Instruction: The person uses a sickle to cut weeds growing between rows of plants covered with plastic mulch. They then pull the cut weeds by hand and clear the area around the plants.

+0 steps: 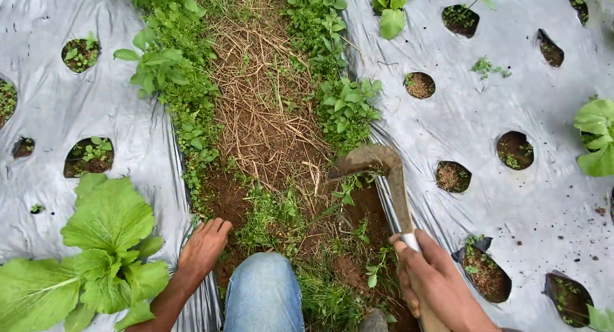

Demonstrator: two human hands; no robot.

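The right hand (435,284) has its fingers curled fast around the handle of a small hooked hoe (384,172), gripping just below a pale metal collar where the rusty neck meets the handle; the lower handle is hidden under the palm. From those fingers the neck runs up and away, then bends left into a curved, earth-stained blade whose tip hangs just above the weeds (348,105) at the edge of the dry-straw path (265,108). The tool looks stiff and top-heavy, iron at the far end and light at the grip, so holding it close to the collar should give the best control over the blade; the rust-rough metal is not likely to slip, though the edge is nothing to grab. The left hand (203,246) holds nothing, its fingers loosely together and bent, fingertips pressed down on bare brown soil beside the person's denim-clad knee (263,293). Just left of those fingers lies the silver plastic mulch (51,134) with its round planting holes, and a broad-leaved green plant (102,242) spreads near the wrist. More mulch and small seedlings lie to the right of the gripping fingers.
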